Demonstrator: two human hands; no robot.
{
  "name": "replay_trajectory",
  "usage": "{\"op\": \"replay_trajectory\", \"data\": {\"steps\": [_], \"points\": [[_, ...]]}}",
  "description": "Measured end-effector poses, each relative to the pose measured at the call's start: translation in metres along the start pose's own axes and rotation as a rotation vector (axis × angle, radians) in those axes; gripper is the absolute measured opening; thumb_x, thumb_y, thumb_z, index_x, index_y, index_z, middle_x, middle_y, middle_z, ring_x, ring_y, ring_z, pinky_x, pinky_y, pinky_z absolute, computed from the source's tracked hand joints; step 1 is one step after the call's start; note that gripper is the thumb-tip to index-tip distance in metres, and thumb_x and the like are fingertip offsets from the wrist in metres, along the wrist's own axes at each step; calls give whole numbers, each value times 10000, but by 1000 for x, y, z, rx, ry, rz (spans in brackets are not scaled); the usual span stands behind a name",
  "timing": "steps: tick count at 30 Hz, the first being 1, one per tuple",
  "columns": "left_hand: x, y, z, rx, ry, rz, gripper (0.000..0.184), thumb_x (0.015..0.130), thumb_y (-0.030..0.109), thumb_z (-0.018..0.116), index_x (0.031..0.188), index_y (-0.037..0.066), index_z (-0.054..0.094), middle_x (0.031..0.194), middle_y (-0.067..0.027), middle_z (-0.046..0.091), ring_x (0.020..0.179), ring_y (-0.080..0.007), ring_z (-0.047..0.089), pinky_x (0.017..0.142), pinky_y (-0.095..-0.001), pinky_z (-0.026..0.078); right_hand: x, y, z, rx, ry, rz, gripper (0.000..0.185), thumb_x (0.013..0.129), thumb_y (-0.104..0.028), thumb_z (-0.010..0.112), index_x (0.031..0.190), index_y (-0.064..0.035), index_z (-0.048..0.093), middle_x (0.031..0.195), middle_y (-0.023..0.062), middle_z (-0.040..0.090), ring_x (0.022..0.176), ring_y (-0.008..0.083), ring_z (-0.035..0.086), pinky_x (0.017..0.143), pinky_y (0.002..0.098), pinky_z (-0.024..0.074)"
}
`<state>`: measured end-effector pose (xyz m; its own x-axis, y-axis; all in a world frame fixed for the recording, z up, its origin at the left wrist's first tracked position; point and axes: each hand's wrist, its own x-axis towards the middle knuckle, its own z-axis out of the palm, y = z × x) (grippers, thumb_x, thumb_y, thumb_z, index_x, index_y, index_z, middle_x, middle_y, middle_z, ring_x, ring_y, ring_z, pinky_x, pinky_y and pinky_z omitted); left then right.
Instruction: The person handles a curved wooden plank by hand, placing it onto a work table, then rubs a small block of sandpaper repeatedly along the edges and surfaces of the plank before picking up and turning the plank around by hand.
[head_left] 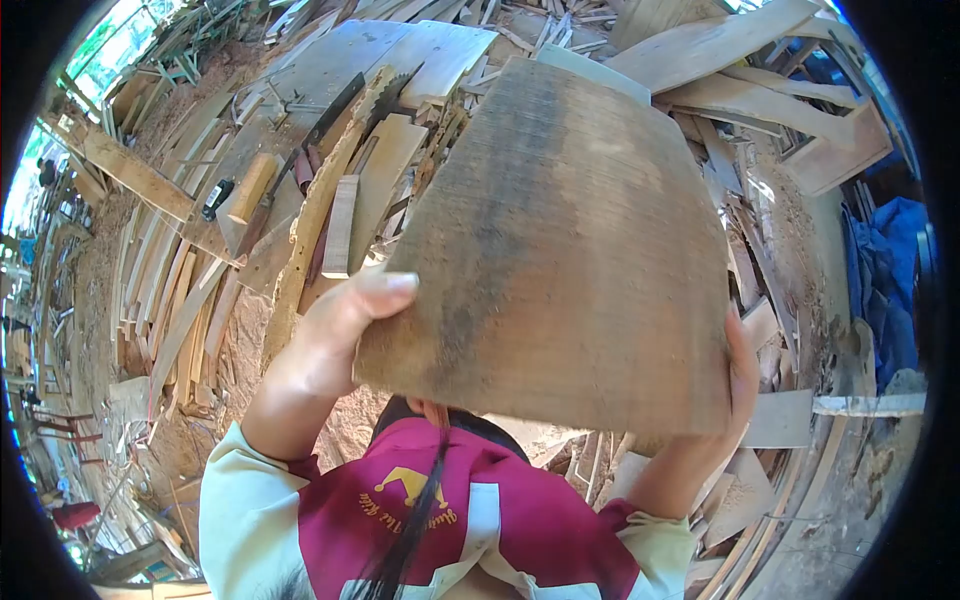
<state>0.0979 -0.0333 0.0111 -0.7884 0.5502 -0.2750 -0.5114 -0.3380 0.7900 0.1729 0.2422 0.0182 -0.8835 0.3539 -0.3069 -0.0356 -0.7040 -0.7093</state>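
Note:
A wide wooden board (580,230) with a dark streak fills the middle of the head view, raised in front of my chest. My left hand (345,320) grips its lower left edge, thumb on the near face and the other fingers hidden behind. On the opposite side, my right hand (738,375) is closed on the lower right edge, with most of its fingers out of sight. Both hands hold this one board. A short wood block (341,225) lies beyond my left hand, beside a long rough-edged strip (315,210).
Dark saw blades (393,95) lie among wood pieces at the upper left. Near them are a small black object (217,199) and a yellowish block (254,188). Large planks (720,50) are stacked at the upper right, with blue cloth (885,280) at the far right.

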Motion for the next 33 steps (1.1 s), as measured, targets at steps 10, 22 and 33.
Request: {"op": "replay_trajectory", "data": {"steps": [10,22,33], "points": [[1,16,-9,11,-51,57,538,813,363,426,1024,-132,427,758,-227,593,468,-305,595,376,-327,512,15,-12,13,-90,-167,67,310,872,-162,472,1117,28,476,1026,137,588,869,192,611,739,303,510],[-2,53,2,-73,-97,56,465,852,281,394,994,-161,426,724,-243,590,462,-271,601,407,-259,539,30,-27,25,-114,-234,230,279,864,-181,454,1016,39,532,910,155,626,747,234,645,620,357,556],[-1,52,1,-60,-127,76,469,854,272,404,979,-179,432,684,-245,587,463,-251,606,382,-235,533,28,-30,23,-160,-265,261,240,868,-179,444,983,15,524,884,126,622,727,208,640,620,329,547]]}}
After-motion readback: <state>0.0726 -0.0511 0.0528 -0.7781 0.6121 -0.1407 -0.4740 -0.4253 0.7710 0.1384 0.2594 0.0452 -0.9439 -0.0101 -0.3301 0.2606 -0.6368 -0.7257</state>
